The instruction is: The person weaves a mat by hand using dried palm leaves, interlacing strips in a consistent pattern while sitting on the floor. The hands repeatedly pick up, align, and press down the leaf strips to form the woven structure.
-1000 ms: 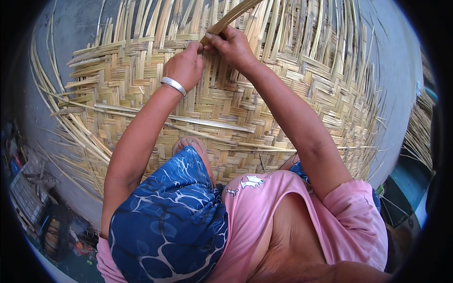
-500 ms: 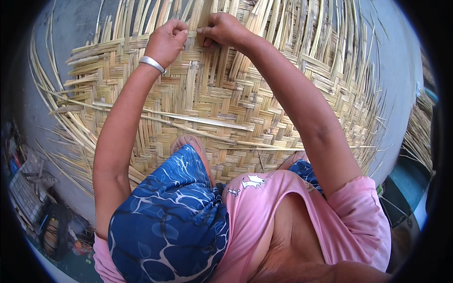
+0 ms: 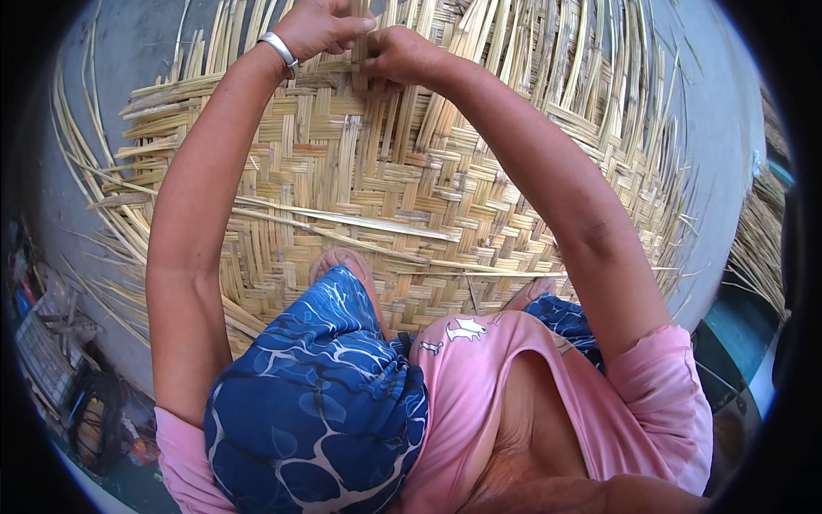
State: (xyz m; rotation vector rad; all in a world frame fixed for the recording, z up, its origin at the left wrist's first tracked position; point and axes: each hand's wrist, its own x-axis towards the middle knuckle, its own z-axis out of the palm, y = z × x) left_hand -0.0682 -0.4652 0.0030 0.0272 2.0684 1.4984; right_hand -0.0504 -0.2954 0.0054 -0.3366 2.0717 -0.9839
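left hand [image 3: 318,27]: fingers curling shut, pinching a vertical bamboo strip [image 3: 362,51] at the far edge of the weave, thumb meeting forefinger; a silver bangle [image 3: 278,51] is sitting on the wrist.
right hand [image 3: 401,58]: closing into a loose fist just beside the left, fingertips pressing down on the same strip, knuckles almost touching the other hand.
woven bamboo mat [image 3: 402,188]: lying flat on the grey floor [image 3: 128,51], spreading in front of the person, loose strip ends fanning out past its rim.
feet: a bare foot [image 3: 342,261] is resting on the mat's near part.
clothing: blue patterned cloth [image 3: 317,403] is covering the lap, a pink shirt [image 3: 479,385] beside it.
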